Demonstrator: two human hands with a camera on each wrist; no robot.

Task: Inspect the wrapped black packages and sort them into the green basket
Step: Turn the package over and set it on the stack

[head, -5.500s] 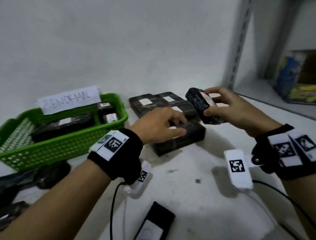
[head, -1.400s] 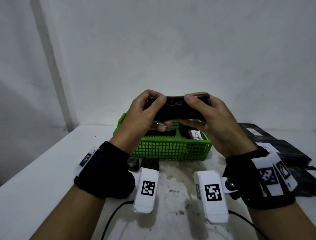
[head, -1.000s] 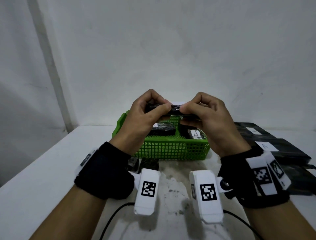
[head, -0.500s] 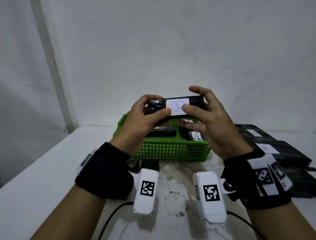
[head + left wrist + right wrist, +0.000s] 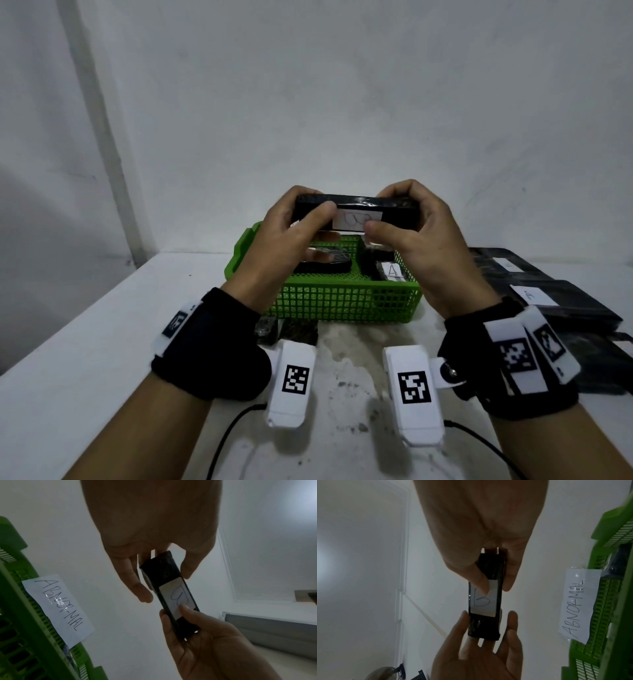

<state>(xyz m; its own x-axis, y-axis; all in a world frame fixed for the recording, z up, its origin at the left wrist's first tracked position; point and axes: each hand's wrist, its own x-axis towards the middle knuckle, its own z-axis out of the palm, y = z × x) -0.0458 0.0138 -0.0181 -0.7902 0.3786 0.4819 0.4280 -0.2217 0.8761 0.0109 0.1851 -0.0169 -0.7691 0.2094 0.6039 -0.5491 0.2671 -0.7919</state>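
Note:
A wrapped black package (image 5: 397, 216) (image 5: 164, 573) (image 5: 491, 569) with a white handwritten label (image 5: 356, 221) is held up in the air above the green basket (image 5: 342, 301). My left hand (image 5: 301, 222) grips its left end, thumb on the front beside the label. My right hand (image 5: 404, 219) grips its right end, thumb touching the label's lower edge. The basket holds other black packages (image 5: 322, 262), one with a label reading "A" (image 5: 392, 270). A paper sign reading "ABNORMAL" (image 5: 58, 609) (image 5: 578, 605) is fixed to the basket's wall.
More black packages (image 5: 561, 301) with white labels lie on the white table at the right. Two small dark items (image 5: 287, 330) lie in front of the basket. A white wall stands close behind. Cables run from the wrist units across the table's front.
The package was turned over between both hands until its label faced me. Since half a second ago my right fingers have curled down over its top edge.

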